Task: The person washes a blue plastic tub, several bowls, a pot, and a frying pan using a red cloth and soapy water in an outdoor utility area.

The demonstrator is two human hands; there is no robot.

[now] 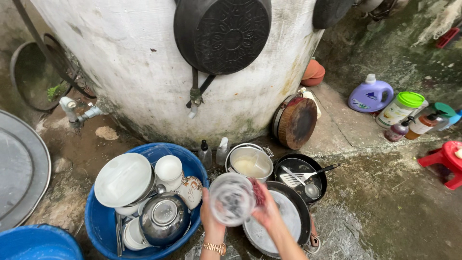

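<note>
My left hand [209,219] grips the rim of a clear glass bowl [232,198] covered in soap suds, tilted toward me. My right hand [267,211] presses a dark red scrubber [258,191] against the bowl's right edge. Both hands hover between a blue basin [102,222] on the left and a large black pan [302,210] holding a pale plate below and to the right. A gold watch sits on my left wrist.
The blue basin holds white plates [123,179], cups, a patterned bowl and a steel lid [164,214]. A steel pot [250,162] and a small pan with a spatula [303,177] lie beyond. A white tank [144,62] with hanging pans, a chopping board [298,121], detergent bottles [370,95] and a red stool [447,161] surround.
</note>
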